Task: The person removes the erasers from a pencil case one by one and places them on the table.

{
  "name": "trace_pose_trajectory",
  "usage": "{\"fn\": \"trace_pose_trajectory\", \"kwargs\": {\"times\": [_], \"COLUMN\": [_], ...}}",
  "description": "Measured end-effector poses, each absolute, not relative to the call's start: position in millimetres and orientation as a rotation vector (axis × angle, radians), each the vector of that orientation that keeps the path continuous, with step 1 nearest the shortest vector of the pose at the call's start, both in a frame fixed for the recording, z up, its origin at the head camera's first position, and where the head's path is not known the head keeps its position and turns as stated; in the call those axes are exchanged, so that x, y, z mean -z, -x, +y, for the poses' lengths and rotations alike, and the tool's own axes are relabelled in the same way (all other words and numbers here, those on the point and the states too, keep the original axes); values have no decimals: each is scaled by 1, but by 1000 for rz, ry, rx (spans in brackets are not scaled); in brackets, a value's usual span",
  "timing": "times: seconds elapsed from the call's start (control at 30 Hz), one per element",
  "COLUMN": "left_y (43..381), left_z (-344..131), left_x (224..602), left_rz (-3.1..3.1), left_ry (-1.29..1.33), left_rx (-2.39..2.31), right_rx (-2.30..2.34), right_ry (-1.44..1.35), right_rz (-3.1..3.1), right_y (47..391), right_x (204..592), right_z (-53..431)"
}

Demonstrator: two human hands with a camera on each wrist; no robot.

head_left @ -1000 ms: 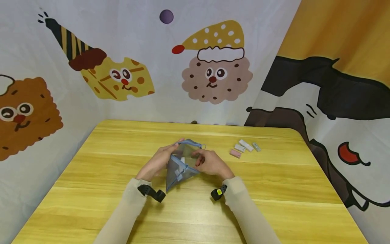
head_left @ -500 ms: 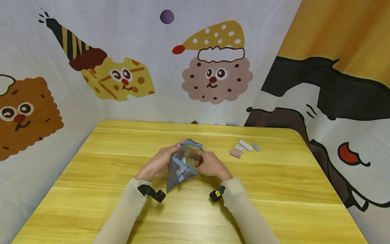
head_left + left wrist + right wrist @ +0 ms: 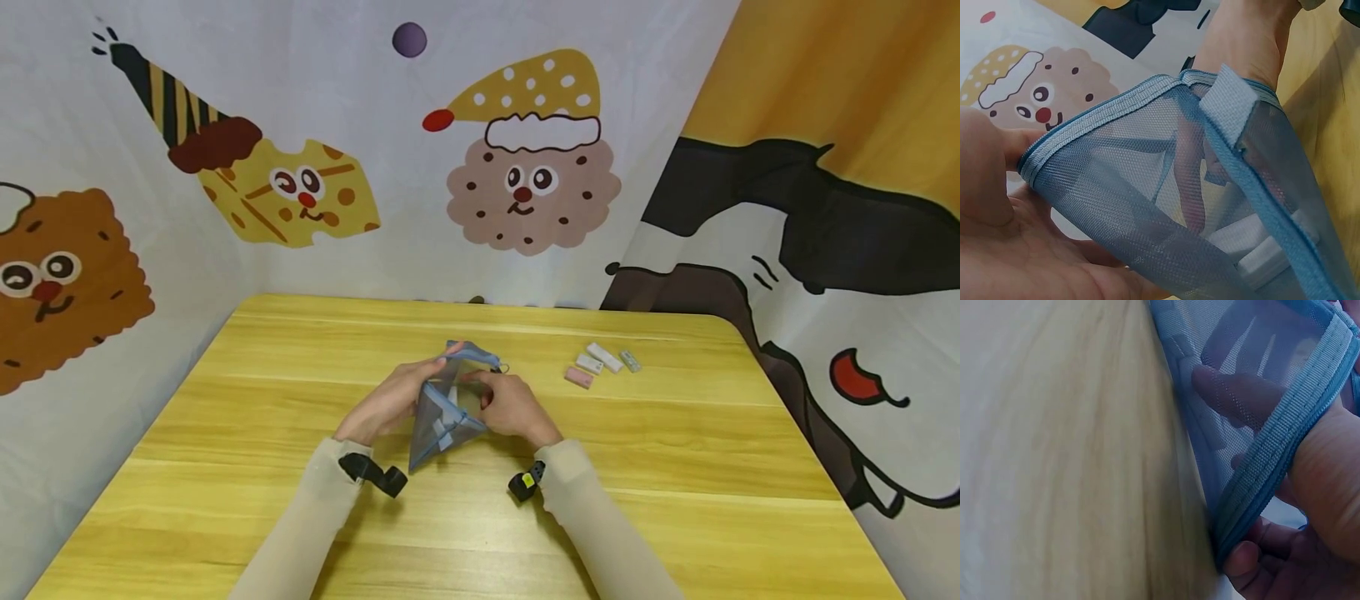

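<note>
A blue-grey mesh zip pouch (image 3: 431, 429) stands tilted above the table, its zipped mouth spread apart. My left hand (image 3: 386, 402) holds the pouch at the left side of its mouth; in the left wrist view, thumb and fingers lie around one corner. My right hand (image 3: 516, 408) reaches into the mouth from the right. Through the mesh in the right wrist view, its fingers (image 3: 1244, 394) look spread, with no held thing visible. Several white block-like pieces (image 3: 1254, 247) lie inside the pouch. A pale fabric tab (image 3: 1230, 103) sits at the zip's end.
On the wooden table (image 3: 225, 467), right of the pouch, lie a pink block (image 3: 579, 377), white blocks (image 3: 603, 357) and a small grey-green block (image 3: 630, 361), all eraser-like. A cartoon-printed curtain (image 3: 405, 167) hangs behind the table.
My right hand has moved left and further into the pouch's mouth. The left hand keeps its hold, nearly still. The blocks on the table have not moved.
</note>
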State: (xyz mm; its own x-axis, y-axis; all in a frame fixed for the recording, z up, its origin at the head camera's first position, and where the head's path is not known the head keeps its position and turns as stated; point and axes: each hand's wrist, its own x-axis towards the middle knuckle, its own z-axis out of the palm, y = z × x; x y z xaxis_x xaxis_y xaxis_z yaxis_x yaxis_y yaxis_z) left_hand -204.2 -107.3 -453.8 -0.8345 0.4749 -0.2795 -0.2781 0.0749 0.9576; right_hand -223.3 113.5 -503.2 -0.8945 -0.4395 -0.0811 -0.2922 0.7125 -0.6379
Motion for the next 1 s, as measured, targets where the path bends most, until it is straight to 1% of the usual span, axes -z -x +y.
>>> {"fn": "trace_pose_trajectory", "kwargs": {"times": [0.6, 1.0], "left_y": [202, 204], "left_z": [-107, -111], "left_x": [456, 458], "left_rz": [1869, 1950], "left_ry": [-216, -173], "left_rx": [-1776, -1719], "right_rx": [1004, 1151], "right_ry": [632, 556], "right_rz": [2691, 2638], "right_y": [222, 226], "right_x": [507, 508], "right_z": [115, 120]}}
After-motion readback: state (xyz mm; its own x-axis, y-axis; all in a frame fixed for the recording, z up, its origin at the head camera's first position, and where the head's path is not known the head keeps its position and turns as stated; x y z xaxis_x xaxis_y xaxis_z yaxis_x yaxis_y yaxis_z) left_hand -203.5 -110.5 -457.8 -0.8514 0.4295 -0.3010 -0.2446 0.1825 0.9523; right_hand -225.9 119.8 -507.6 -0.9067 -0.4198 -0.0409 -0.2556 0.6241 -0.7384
